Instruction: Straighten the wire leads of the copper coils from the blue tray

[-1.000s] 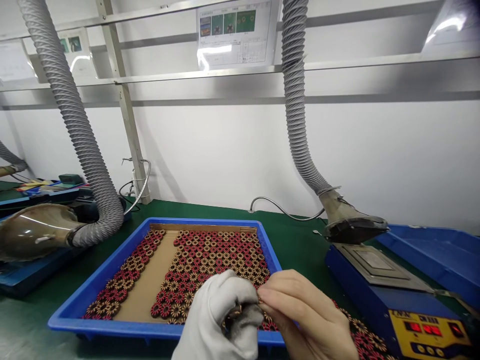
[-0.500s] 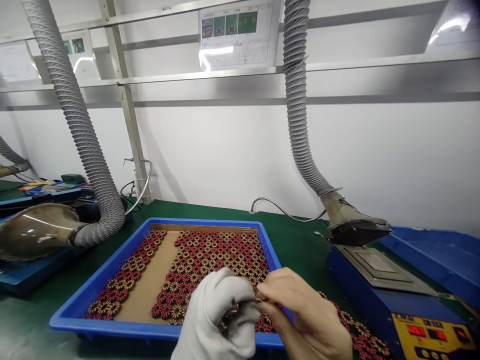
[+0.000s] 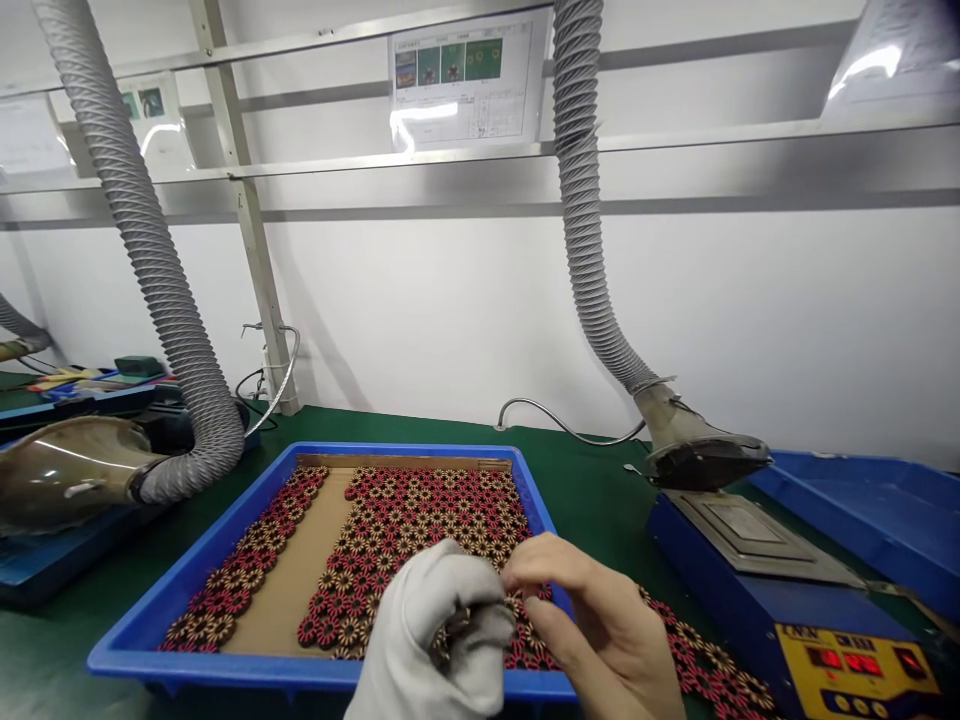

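Note:
My left hand (image 3: 442,630), in a white glove, curls its fingers and thumb around a small copper-coloured ring coil (image 3: 442,645), mostly hidden by the glove. Bare and close against it on the right is my right hand (image 3: 592,620); its thumb and forefinger tips stand slightly apart, with nothing visible between them. Both hands are above the front edge of a blue tray (image 3: 300,672). Inside that tray, on brown cardboard (image 3: 289,590), lie rows of ring coils (image 3: 427,520) wound in red and copper-coloured wire.
More ring coils (image 3: 709,655) lie on the green mat at right, beside a blue heating unit (image 3: 720,590) with red digits. A fume hood (image 3: 697,450) on a grey hose (image 3: 581,200) hangs over it. Another blue tray (image 3: 870,500) stands behind. At left sits another hood (image 3: 75,460).
The thumb and forefinger of my right hand have parted from a pinch beside the glove. My left hand stays curled. The view has shifted slightly.

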